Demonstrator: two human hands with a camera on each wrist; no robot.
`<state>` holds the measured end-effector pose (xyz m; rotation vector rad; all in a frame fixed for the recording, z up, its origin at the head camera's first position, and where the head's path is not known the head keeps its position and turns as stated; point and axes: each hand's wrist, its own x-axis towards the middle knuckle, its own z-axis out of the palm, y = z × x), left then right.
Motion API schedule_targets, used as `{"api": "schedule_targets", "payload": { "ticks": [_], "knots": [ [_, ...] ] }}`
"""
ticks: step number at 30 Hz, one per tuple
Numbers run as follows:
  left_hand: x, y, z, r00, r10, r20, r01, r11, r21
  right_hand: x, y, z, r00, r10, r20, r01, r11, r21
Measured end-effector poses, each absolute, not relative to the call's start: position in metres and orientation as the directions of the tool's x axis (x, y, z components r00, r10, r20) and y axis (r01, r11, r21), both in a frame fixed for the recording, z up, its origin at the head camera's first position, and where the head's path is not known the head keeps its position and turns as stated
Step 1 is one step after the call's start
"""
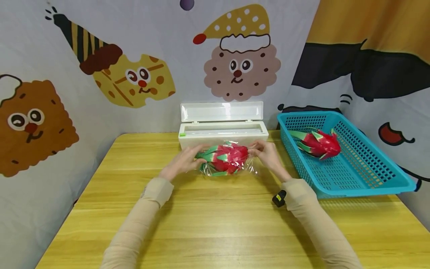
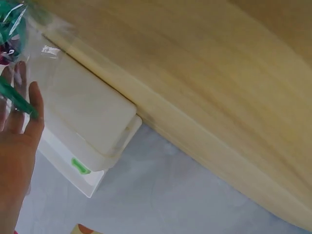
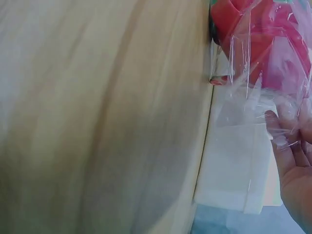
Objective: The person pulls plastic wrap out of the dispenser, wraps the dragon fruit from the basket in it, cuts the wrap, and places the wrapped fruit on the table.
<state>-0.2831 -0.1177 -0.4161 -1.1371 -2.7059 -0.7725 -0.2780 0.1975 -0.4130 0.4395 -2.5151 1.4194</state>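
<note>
A red dragon fruit with green leaf tips [image 1: 228, 158], wrapped in clear plastic film [image 3: 246, 105], is between my two hands, in front of a white cling film dispenser [image 1: 223, 140]. My left hand [image 1: 184, 160] holds its leafy end, thumb at the front and fingers behind. In the left wrist view a green leaf [image 2: 15, 97] crosses these fingers. At the red end, my right hand [image 1: 267, 155] pinches the loose film between thumb and fingers. Film hangs below the fruit at both sides. The fingertips behind the fruit are partly hidden.
The dispenser's lid [image 1: 221, 111] stands raised at the back, with a green piece [image 1: 182, 134] at its left corner. A blue basket [image 1: 362, 192] with a second dragon fruit [image 1: 320, 144] is on the right of the wooden table [image 1: 215, 224]. Behind hangs a cartoon-print cloth [image 1: 144, 119].
</note>
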Motion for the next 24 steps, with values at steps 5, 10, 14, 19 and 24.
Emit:
{"api": "schedule_targets", "payload": {
  "ticks": [5, 10, 14, 19, 24],
  "knots": [
    [-0.28, -0.118, -0.415, -0.747, 0.625, 0.228, 0.649, 0.61, 0.455, -0.278, 0.204, -0.409, -0.926, -0.227, 0.302, -0.377, 0.52, -0.766],
    [-0.276, -0.118, -0.414, -0.77, 0.613, 0.176, 0.621, 0.658, 0.426, -0.275, 0.216, -0.402, -0.901, -0.371, 0.227, -0.402, 0.511, -0.76],
    [-0.272, -0.114, -0.411, -0.798, 0.59, 0.125, 0.582, 0.699, 0.415, -0.273, 0.223, -0.4, -0.881, -0.462, 0.104, -0.338, 0.459, -0.821],
    [-0.268, -0.102, -0.408, -0.838, 0.526, 0.144, 0.543, 0.783, 0.303, -0.272, 0.221, -0.401, -0.87, -0.48, 0.108, -0.35, 0.448, -0.823],
    [-0.26, -0.082, -0.407, -0.853, 0.503, 0.14, 0.522, 0.819, 0.237, -0.274, 0.209, -0.403, -0.887, -0.383, 0.258, -0.433, 0.498, -0.751]
  ]
}}
